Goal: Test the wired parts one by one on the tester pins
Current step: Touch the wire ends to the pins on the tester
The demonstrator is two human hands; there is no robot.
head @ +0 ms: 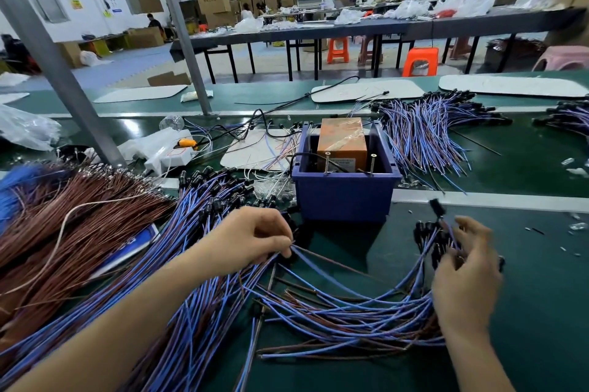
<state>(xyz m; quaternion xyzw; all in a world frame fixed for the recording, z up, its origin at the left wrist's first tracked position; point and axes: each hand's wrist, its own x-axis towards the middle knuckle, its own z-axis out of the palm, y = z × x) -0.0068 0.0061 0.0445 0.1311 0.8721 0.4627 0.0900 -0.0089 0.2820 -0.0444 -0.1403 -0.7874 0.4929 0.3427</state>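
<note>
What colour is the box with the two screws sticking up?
The box is dark blue, clearest in the head view.

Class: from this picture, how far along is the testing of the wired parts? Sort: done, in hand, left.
Done, probably: the fanned pile beyond the blue box. In hand: the right hand grips a bunch; the left hand pinches its wires. Nothing touches the tester pins. Left: the heap beside the left arm.

I see the wired parts [197,226], blue-and-brown leads with black ends, heaped loosely. Two tester pins [327,162] stand upright in the blue box [344,200] behind.
</note>
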